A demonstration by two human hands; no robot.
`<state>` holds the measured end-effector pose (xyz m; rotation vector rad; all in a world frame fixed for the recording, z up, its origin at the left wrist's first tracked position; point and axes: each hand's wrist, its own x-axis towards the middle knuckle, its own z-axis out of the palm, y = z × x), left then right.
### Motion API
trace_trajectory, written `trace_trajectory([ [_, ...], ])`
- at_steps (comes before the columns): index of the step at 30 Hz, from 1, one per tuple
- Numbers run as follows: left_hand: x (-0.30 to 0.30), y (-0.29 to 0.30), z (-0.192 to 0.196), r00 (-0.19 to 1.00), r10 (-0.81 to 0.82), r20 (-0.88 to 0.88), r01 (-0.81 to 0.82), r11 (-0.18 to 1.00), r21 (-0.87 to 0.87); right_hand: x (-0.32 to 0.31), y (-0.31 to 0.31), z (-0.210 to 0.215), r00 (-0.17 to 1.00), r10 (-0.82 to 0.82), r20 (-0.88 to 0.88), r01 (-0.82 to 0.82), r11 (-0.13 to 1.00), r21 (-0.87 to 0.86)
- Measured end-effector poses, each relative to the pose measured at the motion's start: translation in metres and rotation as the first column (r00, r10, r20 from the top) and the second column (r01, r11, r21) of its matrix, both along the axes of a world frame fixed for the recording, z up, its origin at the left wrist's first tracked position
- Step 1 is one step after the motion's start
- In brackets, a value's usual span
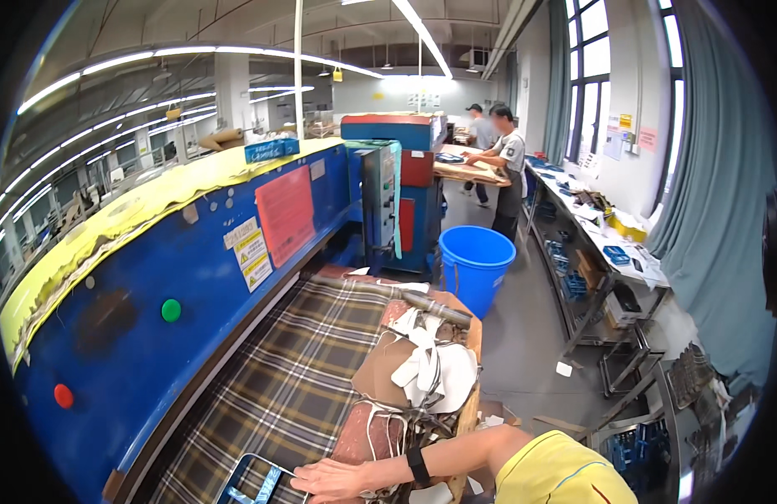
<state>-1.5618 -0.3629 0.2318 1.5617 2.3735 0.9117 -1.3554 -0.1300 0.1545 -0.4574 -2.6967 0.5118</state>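
The right hand (330, 480) lies palm down with its fingers nearly straight, fingertips at the right edge of a blue, round-cornered cutting frame with a thin rim (267, 485); whether they grip it or merely touch it cannot be told. The left hand is out of view. The frame rests on brown, black and white plaid cloth (279, 353) at the lower edge of the view, partly cut off.

A sideways push could likely skew the frame against the plaid lines, and a dragging palm could ruck the cloth. Stringy offcuts (388, 424) near the forearm might snag and pull the layers.

The cloth looks smooth and flat; beside it lie limp white scraps (451, 378) and a stiffer-looking brown piece (380, 370). The long blue machine beam (153, 269) appears hard, painted and scuffed.
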Motion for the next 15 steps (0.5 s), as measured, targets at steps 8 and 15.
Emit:
trace_trajectory([
  [8,0.002,0.0,-0.008,1.0,0.019,0.003,-0.019,1.0,0.019,0.002,0.009,-0.037,0.977,0.052,-0.207,-0.005,0.975,0.222],
  [15,0.005,0.001,0.003,0.998,0.05,-0.03,-0.05,0.999,0.015,0.001,0.004,-0.015,0.923,0.096,-0.372,0.038,0.941,0.336],
])
